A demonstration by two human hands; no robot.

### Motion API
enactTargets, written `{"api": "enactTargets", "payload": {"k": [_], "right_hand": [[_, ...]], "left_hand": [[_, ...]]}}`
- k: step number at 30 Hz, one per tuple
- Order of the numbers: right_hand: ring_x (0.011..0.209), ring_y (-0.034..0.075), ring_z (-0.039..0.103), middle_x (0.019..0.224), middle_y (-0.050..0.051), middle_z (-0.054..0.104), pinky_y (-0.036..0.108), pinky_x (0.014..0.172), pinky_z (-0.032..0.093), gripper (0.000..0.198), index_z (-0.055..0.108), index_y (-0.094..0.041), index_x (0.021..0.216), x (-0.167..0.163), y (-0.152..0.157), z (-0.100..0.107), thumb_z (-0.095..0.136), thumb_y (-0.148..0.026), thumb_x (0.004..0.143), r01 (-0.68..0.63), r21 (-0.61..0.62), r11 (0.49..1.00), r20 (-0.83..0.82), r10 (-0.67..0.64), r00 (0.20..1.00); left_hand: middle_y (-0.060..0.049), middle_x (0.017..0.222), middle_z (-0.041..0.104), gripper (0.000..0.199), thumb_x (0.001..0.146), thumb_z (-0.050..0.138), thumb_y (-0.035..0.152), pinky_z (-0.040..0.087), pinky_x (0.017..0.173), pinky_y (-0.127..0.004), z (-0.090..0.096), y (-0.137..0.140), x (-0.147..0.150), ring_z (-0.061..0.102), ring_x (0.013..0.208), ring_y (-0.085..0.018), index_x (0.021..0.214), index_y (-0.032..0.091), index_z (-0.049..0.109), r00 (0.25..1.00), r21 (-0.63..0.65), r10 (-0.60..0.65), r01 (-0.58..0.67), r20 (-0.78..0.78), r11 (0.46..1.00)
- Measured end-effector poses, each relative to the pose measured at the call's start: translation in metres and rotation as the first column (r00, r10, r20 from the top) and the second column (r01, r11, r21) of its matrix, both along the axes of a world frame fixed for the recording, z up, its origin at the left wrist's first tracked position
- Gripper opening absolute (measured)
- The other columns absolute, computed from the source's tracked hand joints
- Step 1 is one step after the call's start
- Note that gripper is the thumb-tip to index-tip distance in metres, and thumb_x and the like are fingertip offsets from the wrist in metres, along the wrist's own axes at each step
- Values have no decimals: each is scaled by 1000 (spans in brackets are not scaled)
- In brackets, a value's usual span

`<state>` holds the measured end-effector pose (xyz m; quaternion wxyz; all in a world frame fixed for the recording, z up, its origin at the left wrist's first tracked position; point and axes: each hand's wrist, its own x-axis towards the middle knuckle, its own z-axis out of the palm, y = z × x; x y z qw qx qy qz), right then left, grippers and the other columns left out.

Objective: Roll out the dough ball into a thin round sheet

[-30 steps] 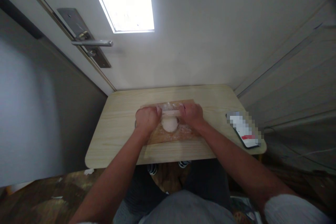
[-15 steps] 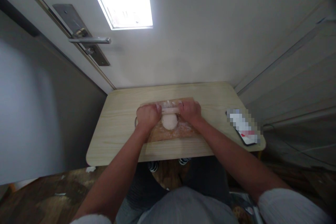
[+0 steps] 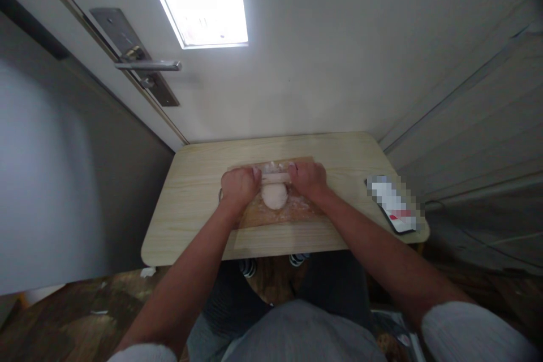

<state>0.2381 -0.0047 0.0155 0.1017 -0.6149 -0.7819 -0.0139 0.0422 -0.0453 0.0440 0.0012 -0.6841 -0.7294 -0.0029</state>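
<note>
My left hand (image 3: 241, 185) and my right hand (image 3: 308, 180) are closed around the two ends of a pale rolling pin (image 3: 275, 177). Only its middle shows between my thumbs. A flattened round of white dough (image 3: 275, 196) lies just on my side of the pin, its far edge at or under the pin; I cannot tell which. Beneath them is a flour-dusted wooden cutting board (image 3: 263, 218). A metal ring at the board's left end is partly hidden by my left hand.
The board rests on a small light wood table (image 3: 182, 203) with rounded corners, pushed against a door (image 3: 297, 85). A phone (image 3: 394, 206) with a blurred-out screen lies at the table's right end. A metal door handle (image 3: 148, 65) sticks out at the upper left.
The view has shifted very slightly. My hands, the rolling pin and the dough are in nearly the same places, with both hands still gripping the pin.
</note>
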Motion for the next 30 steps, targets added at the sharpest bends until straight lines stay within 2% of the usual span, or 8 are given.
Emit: {"api": "enactTargets", "payload": {"k": [10, 18, 30], "right_hand": [[69, 20, 64, 82, 12, 75, 29, 64, 37, 55, 76, -14, 84, 7, -20, -3, 29, -38, 100, 12, 15, 1000, -22, -11, 1000], [69, 19, 62, 76, 11, 73, 31, 65, 32, 55, 74, -13, 82, 8, -25, -3, 27, -34, 102, -62, 53, 997, -70, 66, 995], [68, 20, 63, 78, 11, 74, 31, 67, 35, 53, 75, -14, 80, 6, -18, -11, 32, -36, 100, 8, 38, 999, -75, -5, 997]], "left_hand": [[-18, 91, 76, 62, 99, 23, 43, 49, 77, -38, 7, -19, 7, 72, 88, -29, 93, 15, 78, 1000, 2, 24, -23, -21, 1000], [-20, 91, 74, 65, 100, 20, 41, 46, 77, -40, -1, -19, 7, 70, 87, -30, 92, 11, 77, 1000, 59, 4, -3, -21, 998], [-20, 91, 74, 66, 100, 19, 41, 45, 78, -41, -9, -17, 6, 69, 90, -32, 92, 10, 77, 1000, 79, 3, -3, -4, 997]]}}
